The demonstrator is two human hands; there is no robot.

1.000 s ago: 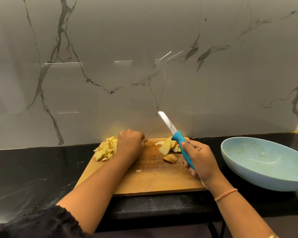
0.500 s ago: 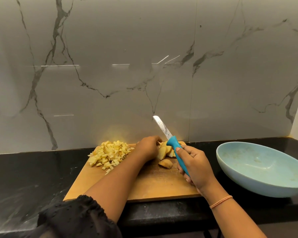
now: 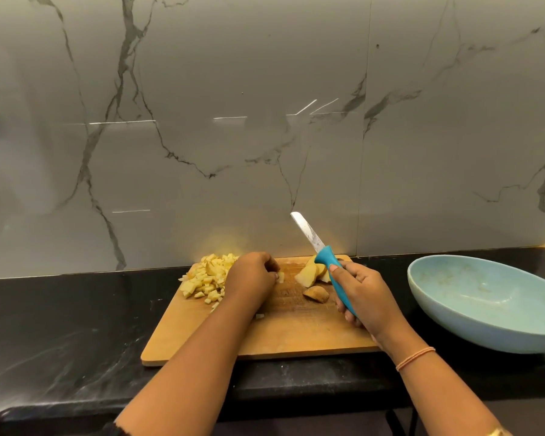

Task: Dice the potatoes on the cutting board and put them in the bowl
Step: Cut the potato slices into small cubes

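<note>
Mid cutting board (image 3: 296, 338), fingers of the left hand (image 3: 252, 278) curl against a stray potato cube (image 3: 280, 276) (gripped or nudged, unclear). The right hand (image 3: 365, 294) clasps the knife (image 3: 328, 262), blade raised safely clear.

The left hand (image 3: 252, 278) rests knuckles-up on the rectangular wooden cutting board (image 3: 265, 341), fingers curled against a small pale potato bit (image 3: 280, 276); whether they pinch it isn't clear. Just left of it lies a heap of yellow diced potato (image 3: 206, 278). The right hand (image 3: 364, 294) grips a teal-handled steel knife (image 3: 328, 261), blade tilted up and away. Pale potato wedges (image 3: 309, 275) sit between the hands, and a wide pale-blue bowl (image 3: 472, 328) stands right of the right hand.
</note>
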